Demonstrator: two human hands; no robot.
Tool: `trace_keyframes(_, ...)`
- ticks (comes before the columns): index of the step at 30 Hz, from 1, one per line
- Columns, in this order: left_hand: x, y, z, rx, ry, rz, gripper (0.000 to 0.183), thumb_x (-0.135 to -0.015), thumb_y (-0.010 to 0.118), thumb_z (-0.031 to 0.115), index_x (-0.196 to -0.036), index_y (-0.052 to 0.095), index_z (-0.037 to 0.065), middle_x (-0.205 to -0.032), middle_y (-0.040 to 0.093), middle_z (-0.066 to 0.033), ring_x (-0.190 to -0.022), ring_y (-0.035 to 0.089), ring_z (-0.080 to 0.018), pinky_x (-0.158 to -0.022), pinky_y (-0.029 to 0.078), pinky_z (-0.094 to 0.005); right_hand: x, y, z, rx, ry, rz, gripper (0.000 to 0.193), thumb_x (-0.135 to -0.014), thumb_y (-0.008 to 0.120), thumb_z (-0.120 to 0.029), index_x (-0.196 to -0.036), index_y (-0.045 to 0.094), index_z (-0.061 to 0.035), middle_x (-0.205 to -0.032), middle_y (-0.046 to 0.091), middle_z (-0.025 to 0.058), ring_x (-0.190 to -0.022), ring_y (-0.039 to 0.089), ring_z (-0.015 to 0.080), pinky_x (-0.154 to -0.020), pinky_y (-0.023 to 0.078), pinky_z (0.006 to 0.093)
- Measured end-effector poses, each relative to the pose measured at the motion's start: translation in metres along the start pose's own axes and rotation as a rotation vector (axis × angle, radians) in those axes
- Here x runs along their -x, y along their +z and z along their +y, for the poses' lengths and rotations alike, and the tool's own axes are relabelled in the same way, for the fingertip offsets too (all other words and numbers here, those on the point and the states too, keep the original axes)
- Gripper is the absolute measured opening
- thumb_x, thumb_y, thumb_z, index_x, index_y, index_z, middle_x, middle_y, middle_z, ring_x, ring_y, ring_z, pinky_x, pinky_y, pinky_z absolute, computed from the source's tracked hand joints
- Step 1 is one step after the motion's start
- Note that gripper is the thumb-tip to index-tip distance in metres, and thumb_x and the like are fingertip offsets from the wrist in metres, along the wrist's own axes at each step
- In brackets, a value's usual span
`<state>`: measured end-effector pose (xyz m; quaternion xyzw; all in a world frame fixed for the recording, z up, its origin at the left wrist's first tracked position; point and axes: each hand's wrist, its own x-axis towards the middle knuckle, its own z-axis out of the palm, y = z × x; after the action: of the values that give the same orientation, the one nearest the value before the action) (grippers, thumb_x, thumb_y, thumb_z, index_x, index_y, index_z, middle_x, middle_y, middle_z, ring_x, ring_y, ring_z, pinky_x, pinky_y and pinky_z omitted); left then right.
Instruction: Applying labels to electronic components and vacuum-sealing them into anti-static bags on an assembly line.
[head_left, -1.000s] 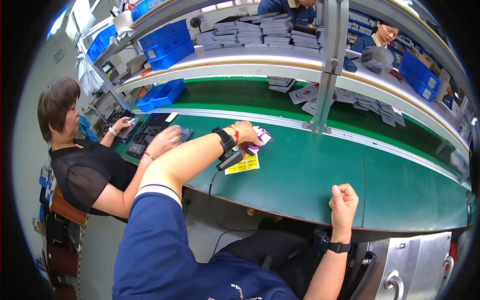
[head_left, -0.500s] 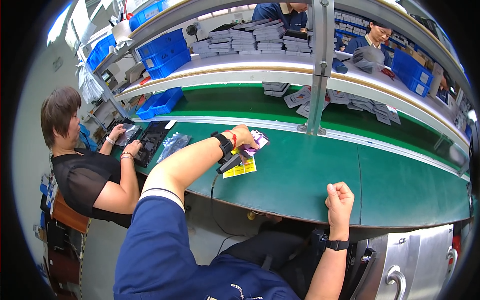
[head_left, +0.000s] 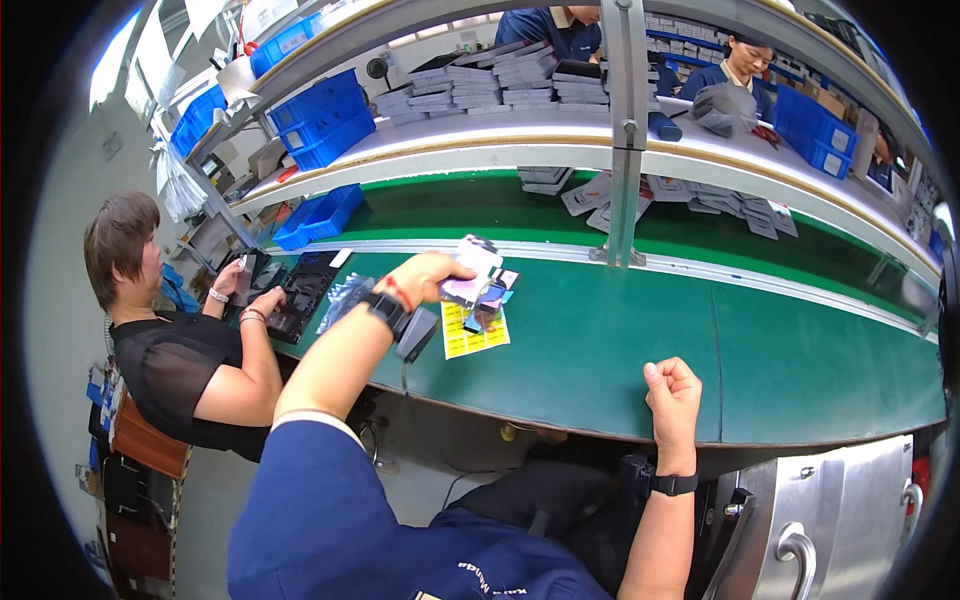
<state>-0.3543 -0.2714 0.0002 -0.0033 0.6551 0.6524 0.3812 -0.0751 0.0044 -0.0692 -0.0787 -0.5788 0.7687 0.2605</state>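
Observation:
My left hand (head_left: 428, 276) reaches over the green tabletop with its fingers closed on a flat white-and-purple piece (head_left: 472, 278), lifted and tilted. I cannot tell whether it is one piece or a small stack. Just beneath lie several small flat pieces (head_left: 495, 294) in purple, blue and dark tones. They partly cover a yellow label sheet (head_left: 476, 343) with a white border. Over the table's near edge, apart from these things, my right hand (head_left: 675, 400) is closed in a fist with the thumb up. Nothing shows in it.
At the left a co-worker (head_left: 190, 330) handles a black tray (head_left: 305, 285). Clear plastic bags (head_left: 345, 302) lie between us. Behind the green table (head_left: 600, 340), a metal post (head_left: 625, 150) carries shelves with blue bins (head_left: 325, 120) and stacked grey boxes (head_left: 480, 85). Steel cabinet handles (head_left: 797, 560) stand at lower right.
My left hand has moved left, drawing the white-and-purple piece up from the small pieces and uncovering more of the yellow sheet. My right fist has hardly moved.

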Motion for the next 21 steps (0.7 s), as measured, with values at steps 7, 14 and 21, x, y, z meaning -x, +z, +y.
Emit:
trace_keyframes(7, 0.047, -0.03, -0.063, 0.401, 0.138, -0.021, 0.034, -0.085, 0.05, 0.0, -0.119, 0.045, -0.004, -0.11, 0.056, -0.0199, -0.099, 0.058, -0.0325, -0.086, 0.049, -0.0449, -0.009, 0.091, -0.015, 0.578, -0.01, -0.294, 0.018, -0.075, 0.07, -0.014, -0.073, 0.057, -0.0019, -0.059, 0.053, 0.0007, -0.056, 0.052, 0.0101, -0.051, 0.042, 0.0261)
trace_keyframes(14, 0.051, -0.009, -0.089, 0.423, 0.214, -0.02, 0.034, -0.084, 0.047, -0.002, -0.118, 0.046, -0.004, -0.104, 0.059, -0.0197, -0.089, 0.062, -0.0313, -0.081, 0.052, -0.0417, -0.086, 0.172, 0.032, 1.196, -0.085, -0.622, 0.059, -0.071, 0.07, -0.033, -0.116, 0.05, 0.0007, -0.121, 0.047, 0.0217, -0.114, 0.046, 0.0327, -0.092, 0.039, 0.0402)
trace_keyframes(21, 0.056, -0.024, -0.109, 0.644, 0.281, -0.005, 0.034, -0.089, 0.04, 0.001, -0.122, 0.042, -0.005, -0.112, 0.055, -0.0226, -0.099, 0.058, -0.0342, -0.088, 0.047, -0.0462, -0.081, 0.203, 0.045, 1.416, -0.093, -0.773, 0.098, -0.063, 0.07, -0.056, -0.136, 0.032, -0.0024, -0.14, 0.027, 0.0258, -0.133, 0.02, 0.0387, -0.106, 0.012, 0.0549)
